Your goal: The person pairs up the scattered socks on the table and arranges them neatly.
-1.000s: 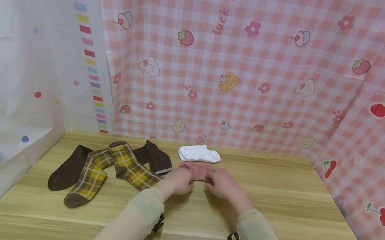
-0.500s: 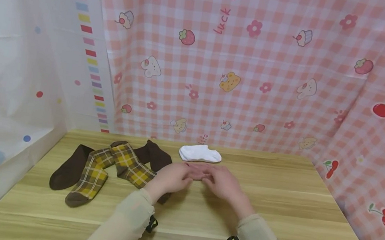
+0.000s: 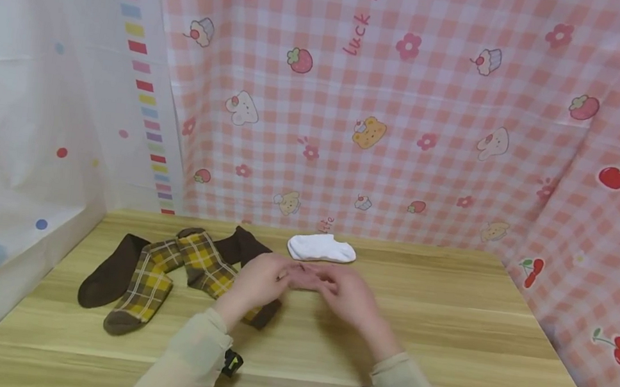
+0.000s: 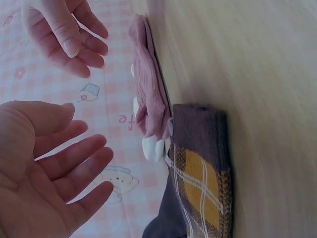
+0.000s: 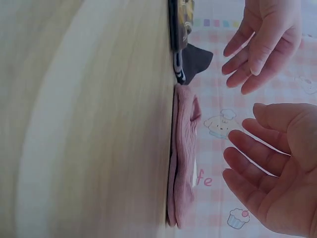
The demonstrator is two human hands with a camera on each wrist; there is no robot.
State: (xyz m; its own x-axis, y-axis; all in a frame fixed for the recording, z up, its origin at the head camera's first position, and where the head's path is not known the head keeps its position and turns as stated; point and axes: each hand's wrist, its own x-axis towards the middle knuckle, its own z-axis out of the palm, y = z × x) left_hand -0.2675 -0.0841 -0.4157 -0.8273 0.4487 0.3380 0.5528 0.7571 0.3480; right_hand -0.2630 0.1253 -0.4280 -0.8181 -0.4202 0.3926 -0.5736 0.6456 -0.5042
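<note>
Ribbed pink sock (image 4: 151, 89) on desk (image 3: 443, 339), long axis running left-right, just in front of white low-cut socks (image 3: 322, 248). Left hand (image 3: 260, 281) and right hand (image 3: 352, 294) hover above, apart, fingers loose, holding nothing. Sock lies lower and farther forward, centred between them; neither clearly nearer.

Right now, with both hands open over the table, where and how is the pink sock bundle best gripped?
I'd probably have the right hand pinch its right end, coming down from above: the pink sock bundle lies long and low on the table, its left end is close to a dark sock, and the white socks are just behind.
</note>
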